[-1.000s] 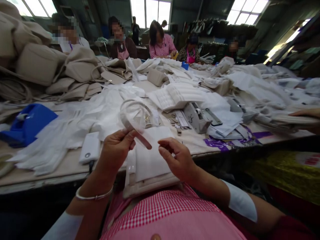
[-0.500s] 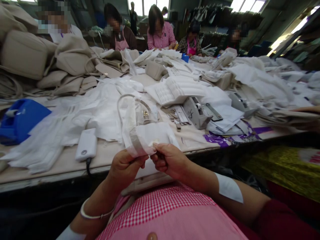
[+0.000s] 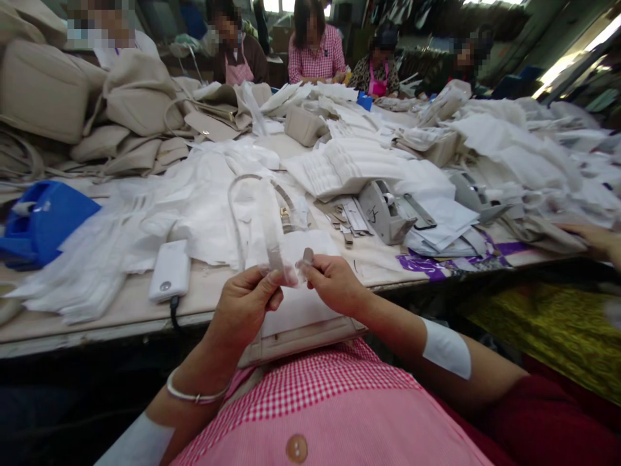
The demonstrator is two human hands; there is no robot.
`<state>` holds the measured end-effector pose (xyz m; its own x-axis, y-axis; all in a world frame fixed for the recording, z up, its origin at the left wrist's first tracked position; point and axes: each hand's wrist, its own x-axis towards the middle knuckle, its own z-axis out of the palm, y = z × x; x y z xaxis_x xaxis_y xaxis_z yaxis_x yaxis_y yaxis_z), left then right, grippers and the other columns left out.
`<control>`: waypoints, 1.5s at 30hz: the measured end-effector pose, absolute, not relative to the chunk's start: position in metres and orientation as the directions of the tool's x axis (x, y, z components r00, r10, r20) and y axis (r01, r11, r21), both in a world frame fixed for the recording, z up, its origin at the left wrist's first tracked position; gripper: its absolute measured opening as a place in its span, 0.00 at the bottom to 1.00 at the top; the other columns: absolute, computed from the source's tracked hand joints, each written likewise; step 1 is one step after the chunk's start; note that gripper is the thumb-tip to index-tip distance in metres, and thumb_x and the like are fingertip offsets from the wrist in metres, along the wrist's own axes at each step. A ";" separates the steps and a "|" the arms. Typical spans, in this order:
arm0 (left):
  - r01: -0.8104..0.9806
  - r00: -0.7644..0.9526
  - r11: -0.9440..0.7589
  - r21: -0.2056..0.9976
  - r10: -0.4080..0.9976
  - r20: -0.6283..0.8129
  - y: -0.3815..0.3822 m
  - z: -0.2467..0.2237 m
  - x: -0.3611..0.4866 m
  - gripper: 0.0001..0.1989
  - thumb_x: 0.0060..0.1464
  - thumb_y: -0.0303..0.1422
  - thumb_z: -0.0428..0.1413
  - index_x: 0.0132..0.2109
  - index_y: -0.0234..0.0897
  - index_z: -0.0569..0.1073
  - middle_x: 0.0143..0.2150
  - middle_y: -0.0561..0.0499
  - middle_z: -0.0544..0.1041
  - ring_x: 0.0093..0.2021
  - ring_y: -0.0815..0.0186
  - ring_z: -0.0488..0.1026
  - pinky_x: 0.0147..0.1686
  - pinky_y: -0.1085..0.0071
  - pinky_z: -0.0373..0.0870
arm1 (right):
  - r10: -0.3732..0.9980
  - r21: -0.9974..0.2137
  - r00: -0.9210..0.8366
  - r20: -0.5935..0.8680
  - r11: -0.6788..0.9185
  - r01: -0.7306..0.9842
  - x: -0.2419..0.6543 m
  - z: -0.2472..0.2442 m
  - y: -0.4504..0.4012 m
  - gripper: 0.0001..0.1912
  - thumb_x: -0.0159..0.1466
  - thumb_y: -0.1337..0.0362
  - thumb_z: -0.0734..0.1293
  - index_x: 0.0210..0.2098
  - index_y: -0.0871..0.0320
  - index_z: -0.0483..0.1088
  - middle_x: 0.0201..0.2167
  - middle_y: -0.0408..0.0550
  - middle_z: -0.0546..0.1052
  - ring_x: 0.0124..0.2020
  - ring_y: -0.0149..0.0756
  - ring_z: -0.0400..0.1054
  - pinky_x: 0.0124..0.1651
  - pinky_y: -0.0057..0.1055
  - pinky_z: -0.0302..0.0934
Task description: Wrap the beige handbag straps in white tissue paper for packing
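My left hand (image 3: pixel 250 294) is closed near the table's front edge, thumb and fingers pinching a beige strap (image 3: pixel 274 255) covered by thin translucent white wrapping. Just right of it, my right hand (image 3: pixel 337 281) pinches a small grey-beige tab (image 3: pixel 307 255); whether the tab joins the strap I cannot tell. Beyond the hands, a curved handle (image 3: pixel 231 213) loops up beside a gold-coloured buckle (image 3: pixel 285 217). Below them, a beige bag (image 3: pixel 301 340) rests against my apron, with a white sheet (image 3: pixel 303 314) over its top.
A white power bank (image 3: pixel 169 270) with a black cable lies left, near a blue tape dispenser (image 3: pixel 46 223). Beyond to the right stand a grey tape dispenser (image 3: pixel 385 212) and a phone (image 3: pixel 418 211). Beige bags (image 3: pixel 140 107) are heaped at left; several people work across the table.
White wrapping that spanned both hands is now gathered narrowly around the strap at my left hand. My right hand has drawn slightly away and up, with the tab showing in its fingers.
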<state>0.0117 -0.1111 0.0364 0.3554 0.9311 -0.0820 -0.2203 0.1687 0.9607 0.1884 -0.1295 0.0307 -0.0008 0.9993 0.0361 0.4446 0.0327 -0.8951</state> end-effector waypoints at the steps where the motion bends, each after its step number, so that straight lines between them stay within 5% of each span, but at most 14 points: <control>1: -0.178 0.357 0.166 0.970 0.929 -0.093 -0.111 0.037 0.013 0.10 0.53 0.37 0.62 0.34 0.34 0.78 0.26 0.51 0.76 0.19 0.76 0.61 0.18 0.78 0.54 | 0.992 -0.826 -0.070 0.101 0.123 0.550 0.189 0.031 -0.130 0.16 0.66 0.62 0.60 0.23 0.59 0.67 0.21 0.43 0.70 0.24 0.29 0.62 0.29 0.28 0.51; 5: -0.102 0.366 0.205 0.973 0.918 -0.154 -0.109 0.039 0.018 0.12 0.50 0.38 0.64 0.35 0.35 0.75 0.25 0.53 0.76 0.18 0.76 0.63 0.17 0.79 0.55 | 0.942 -0.436 -0.262 0.210 0.330 0.837 0.191 0.034 -0.130 0.10 0.66 0.69 0.58 0.33 0.60 0.70 0.28 0.49 0.74 0.28 0.34 0.64 0.30 0.30 0.50; 8: -0.055 0.380 0.265 0.963 0.897 -0.225 -0.108 0.039 0.020 0.15 0.49 0.40 0.64 0.37 0.34 0.72 0.28 0.50 0.78 0.19 0.75 0.66 0.17 0.79 0.58 | 0.900 -0.171 -0.360 0.245 0.406 0.898 0.194 0.035 -0.129 0.09 0.65 0.71 0.58 0.35 0.62 0.71 0.28 0.52 0.74 0.26 0.36 0.63 0.28 0.32 0.47; 13: 0.011 0.498 0.387 0.922 0.797 -0.340 -0.103 0.033 0.014 0.17 0.47 0.41 0.65 0.37 0.33 0.74 0.30 0.49 0.78 0.19 0.75 0.66 0.16 0.80 0.55 | 0.755 0.022 -0.511 0.411 0.552 0.833 0.200 0.033 -0.128 0.10 0.65 0.71 0.58 0.33 0.62 0.71 0.26 0.51 0.72 0.26 0.37 0.61 0.29 0.34 0.48; 17: 0.052 0.579 0.495 0.867 0.693 -0.430 -0.098 0.028 0.014 0.16 0.45 0.41 0.66 0.33 0.31 0.76 0.27 0.51 0.73 0.20 0.76 0.63 0.17 0.80 0.52 | 0.733 -0.025 -0.494 0.468 0.570 0.822 0.203 0.026 -0.128 0.12 0.65 0.71 0.57 0.30 0.60 0.70 0.26 0.49 0.71 0.27 0.36 0.59 0.30 0.33 0.50; 20: 0.081 0.558 0.418 0.905 0.733 -0.389 -0.098 0.028 0.017 0.14 0.49 0.41 0.63 0.33 0.32 0.78 0.22 0.55 0.66 0.20 0.75 0.59 0.18 0.79 0.50 | 0.787 -0.241 -0.378 0.487 0.537 0.808 0.207 0.022 -0.128 0.12 0.67 0.70 0.57 0.33 0.61 0.71 0.27 0.49 0.72 0.29 0.35 0.61 0.33 0.31 0.54; 24: 0.160 0.351 -0.058 0.985 0.936 -0.002 -0.100 0.028 0.018 0.08 0.53 0.37 0.61 0.36 0.38 0.81 0.31 0.51 0.70 0.33 0.67 0.66 0.31 0.73 0.63 | 0.905 -0.684 -0.101 0.414 0.383 0.621 0.215 0.031 -0.134 0.13 0.66 0.64 0.62 0.48 0.61 0.71 0.37 0.51 0.75 0.32 0.33 0.65 0.36 0.31 0.59; 26: 0.231 0.295 -0.293 0.928 0.930 0.220 -0.103 0.027 0.019 0.05 0.54 0.34 0.60 0.35 0.41 0.81 0.35 0.50 0.69 0.38 0.65 0.66 0.37 0.72 0.63 | 0.970 -0.868 -0.078 0.231 0.242 0.434 0.215 0.038 -0.137 0.13 0.64 0.59 0.66 0.44 0.60 0.73 0.32 0.47 0.74 0.29 0.31 0.64 0.34 0.30 0.58; 29: 0.277 0.355 -0.491 0.826 0.851 0.387 -0.107 0.023 0.021 0.07 0.56 0.32 0.58 0.32 0.41 0.80 0.31 0.51 0.64 0.33 0.66 0.64 0.34 0.71 0.62 | 0.991 -0.991 -0.124 -0.049 -0.033 0.126 0.206 0.041 -0.138 0.16 0.60 0.52 0.68 0.30 0.60 0.73 0.19 0.39 0.66 0.21 0.27 0.58 0.25 0.27 0.52; 32: 0.267 0.401 -0.572 0.776 0.798 0.450 -0.110 0.023 0.022 0.08 0.57 0.32 0.56 0.33 0.42 0.80 0.29 0.51 0.63 0.30 0.66 0.62 0.31 0.70 0.61 | 0.983 -0.976 -0.085 -0.164 -0.174 -0.127 0.194 0.039 -0.136 0.18 0.56 0.51 0.71 0.24 0.60 0.70 0.13 0.34 0.57 0.16 0.24 0.48 0.20 0.26 0.41; 35: 0.221 0.425 -0.468 0.856 0.836 0.347 -0.108 0.027 0.017 0.07 0.55 0.33 0.59 0.31 0.39 0.79 0.27 0.52 0.64 0.30 0.67 0.62 0.30 0.70 0.60 | 0.991 -0.977 -0.045 -0.125 -0.131 -0.169 0.188 0.037 -0.135 0.17 0.57 0.53 0.71 0.22 0.59 0.67 0.14 0.35 0.58 0.17 0.24 0.47 0.20 0.26 0.42; 38: 0.018 0.509 -0.027 0.999 0.860 0.014 -0.104 0.032 0.011 0.11 0.52 0.40 0.62 0.31 0.35 0.77 0.24 0.55 0.62 0.24 0.72 0.57 0.23 0.74 0.55 | 0.996 -0.988 -0.031 0.089 0.092 0.127 0.188 0.035 -0.137 0.14 0.60 0.57 0.69 0.23 0.58 0.68 0.18 0.39 0.63 0.22 0.27 0.55 0.26 0.27 0.51; 41: -0.226 0.527 0.396 0.890 0.818 -0.230 -0.100 0.032 0.013 0.17 0.47 0.42 0.66 0.31 0.31 0.76 0.20 0.60 0.56 0.19 0.77 0.47 0.18 0.78 0.45 | 0.922 -0.778 -0.165 0.351 0.385 0.497 0.188 0.028 -0.139 0.14 0.65 0.61 0.63 0.25 0.58 0.69 0.24 0.44 0.67 0.27 0.31 0.60 0.33 0.29 0.55; 45: -0.385 0.463 0.545 0.745 0.812 -0.355 -0.100 0.030 0.025 0.16 0.39 0.34 0.70 0.29 0.31 0.73 0.20 0.60 0.58 0.18 0.81 0.46 0.15 0.82 0.41 | 0.831 -0.492 -0.324 0.453 0.536 0.686 0.190 0.019 -0.138 0.13 0.69 0.65 0.58 0.32 0.58 0.71 0.27 0.47 0.69 0.30 0.33 0.61 0.35 0.30 0.55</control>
<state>0.0254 -0.1000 0.0295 0.4629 0.8121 -0.3553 -0.3850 0.5452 0.7447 0.1896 -0.1380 0.0186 -0.3239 0.8308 0.4527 0.6861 0.5357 -0.4922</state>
